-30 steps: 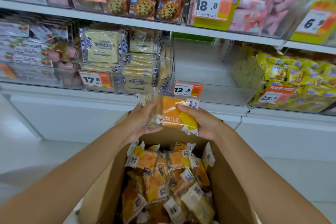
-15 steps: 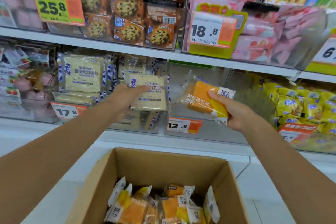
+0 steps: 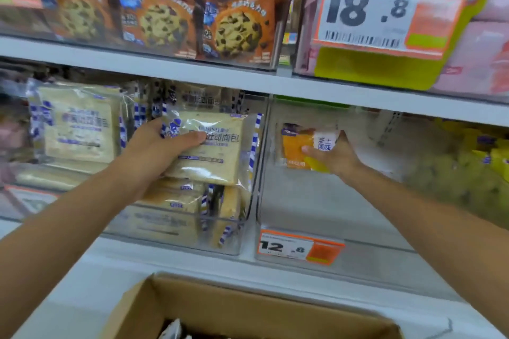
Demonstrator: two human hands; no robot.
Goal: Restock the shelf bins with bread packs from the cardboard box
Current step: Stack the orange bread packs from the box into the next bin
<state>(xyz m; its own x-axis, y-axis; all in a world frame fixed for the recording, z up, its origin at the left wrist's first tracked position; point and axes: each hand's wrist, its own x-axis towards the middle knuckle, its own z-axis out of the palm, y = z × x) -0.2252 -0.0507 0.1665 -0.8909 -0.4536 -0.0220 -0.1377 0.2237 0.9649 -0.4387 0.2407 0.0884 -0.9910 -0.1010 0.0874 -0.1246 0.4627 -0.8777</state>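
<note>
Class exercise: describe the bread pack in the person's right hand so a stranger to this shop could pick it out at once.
Find the white middle shelf and, below it, the clear bin tagged 12.8. The orange bread pack is held in that otherwise bare bin by the right hand. Unlike the pale, blue-checked toast packs in the next bin, it is orange and yellow with a white corner label.

Both forearms are bare right to the frame's edge at 7 and 4 o'clock, with no sleeve showing. The left hand (image 3: 154, 151) and right hand (image 3: 337, 157) are uncovered. Short, unpainted nails show on the fingers (image 3: 192, 137), though motion blur softens finer detail.
</note>
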